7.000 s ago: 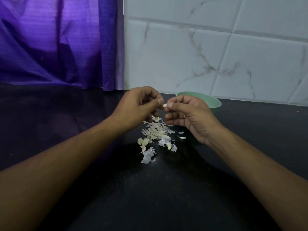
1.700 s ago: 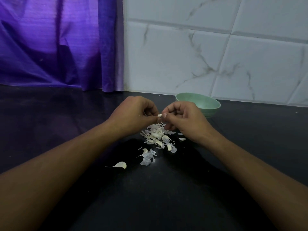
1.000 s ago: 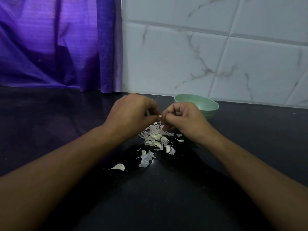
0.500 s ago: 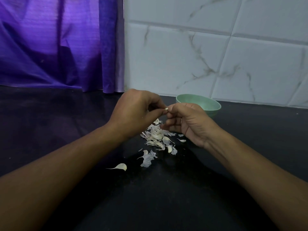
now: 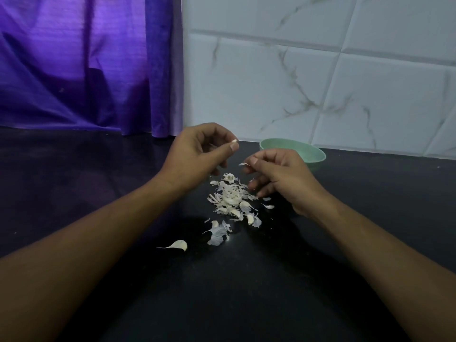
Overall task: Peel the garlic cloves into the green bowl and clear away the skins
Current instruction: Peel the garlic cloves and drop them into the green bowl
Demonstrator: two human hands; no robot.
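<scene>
1. Holds the left hand (image 5: 197, 156) raised above the dark table (image 5: 98, 181), fingers (image 5: 223, 132) curled inward, thumb and forefinger pinching a small pale garlic clove (image 5: 235, 141) at their tips.
2. Holds the right hand (image 5: 283, 176) a little lower and to the right, apart from the left hand, thumb and forefinger pinching a thin scrap of skin (image 5: 243, 164); leaves the remaining fingers loosely curled, pointing down toward the table.
3. Hovers both hands over a pile of skins (image 5: 230, 197) lying on the table, papery white pieces heaped together, with a few flakes trailing toward the near edge.
4. Leaves one curled pale piece (image 5: 179, 245) with a thin tail lying alone on the table, near the left forearm and apart from the pile; cannot tell whether clove or husk.
5. Has the green bowl (image 5: 317, 162) standing upright at the back of the table, close to the wall, just behind the right hand, which covers part of its front; cannot tell what lies inside.
6. Faces a white marble-veined tiled wall (image 5: 271, 95) on the right and a purple curtain (image 5: 86, 70) on the left, both meeting the table's far edge.
</scene>
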